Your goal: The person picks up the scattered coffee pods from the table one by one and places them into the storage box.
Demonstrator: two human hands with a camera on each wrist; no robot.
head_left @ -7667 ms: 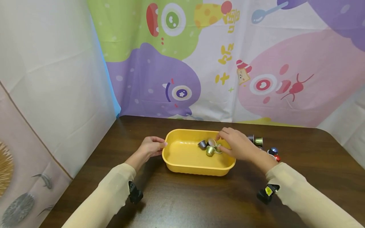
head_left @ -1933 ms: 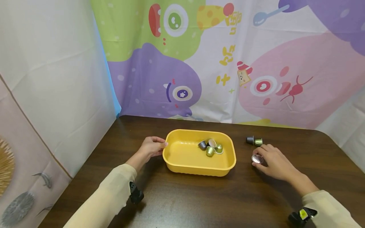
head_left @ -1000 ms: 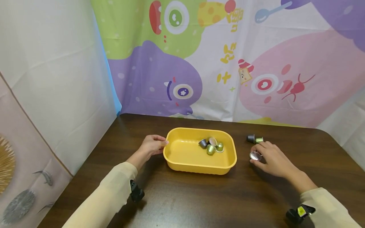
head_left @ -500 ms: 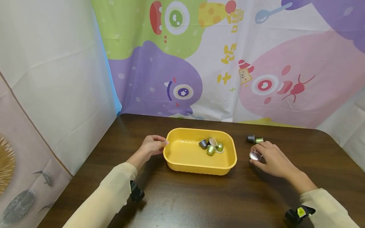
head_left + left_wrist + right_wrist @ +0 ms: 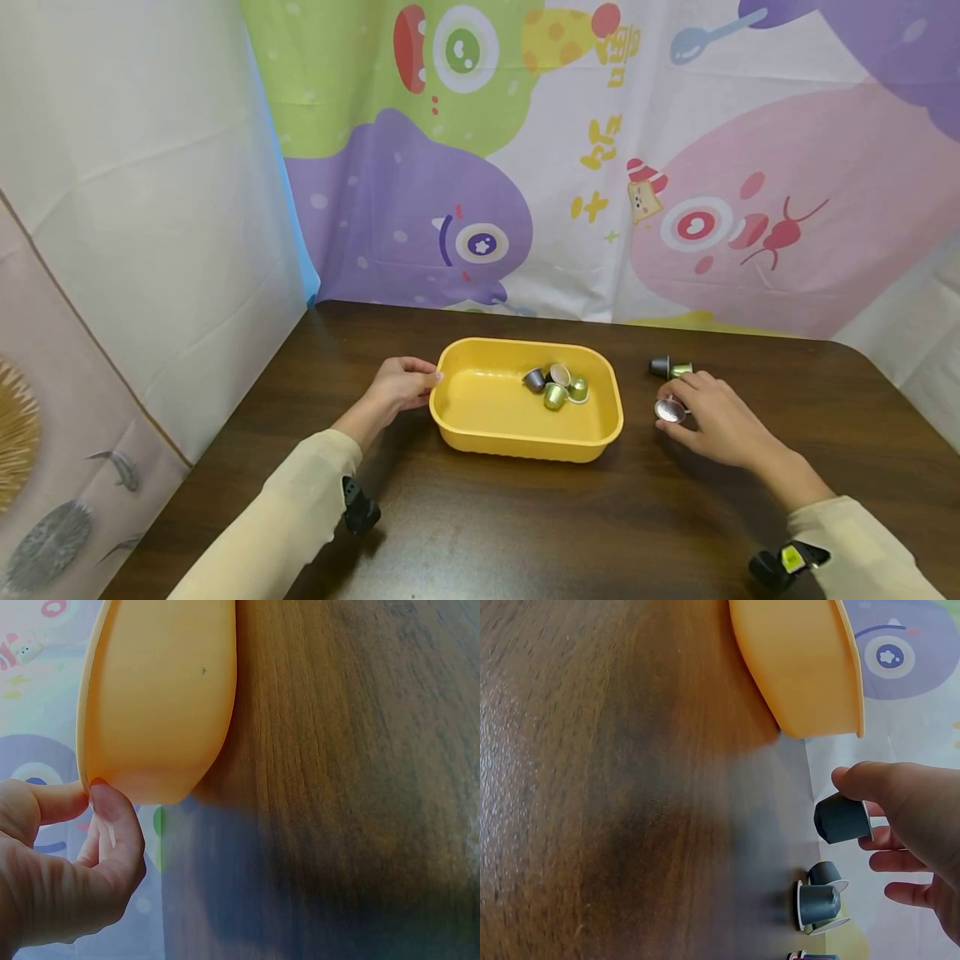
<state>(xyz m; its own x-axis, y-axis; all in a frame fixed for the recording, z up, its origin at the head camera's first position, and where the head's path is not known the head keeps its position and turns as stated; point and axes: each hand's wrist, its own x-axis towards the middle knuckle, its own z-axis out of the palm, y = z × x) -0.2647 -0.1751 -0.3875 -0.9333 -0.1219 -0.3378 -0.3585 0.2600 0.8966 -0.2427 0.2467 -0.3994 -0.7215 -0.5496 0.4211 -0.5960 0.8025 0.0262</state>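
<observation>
My left hand [image 5: 402,384] pinches the left rim of a yellow plastic tub [image 5: 487,417] between thumb and fingers; the left wrist view shows the thumb [image 5: 112,804] against the wall. In the tub's right half lie several coffee capsules, among them a gold-green one [image 5: 554,397] and a dark one [image 5: 533,381]. To the right of the tub, my right hand [image 5: 716,421] holds a dark grey coffee capsule [image 5: 842,820] by thumb and fingertips. Its silver lid [image 5: 670,409] faces the head camera.
Behind the right hand lie a dark capsule [image 5: 659,365] and a green capsule [image 5: 682,369]. The right wrist view shows more capsules on the table beneath the hand, including a grey one [image 5: 819,904]. A cartoon-print curtain [image 5: 570,275] hangs along the back of the brown table [image 5: 480,525].
The right hand has left the tub's inside, moved right and taken a capsule, which has since shifted slightly left. The left hand has stayed at the rim.
</observation>
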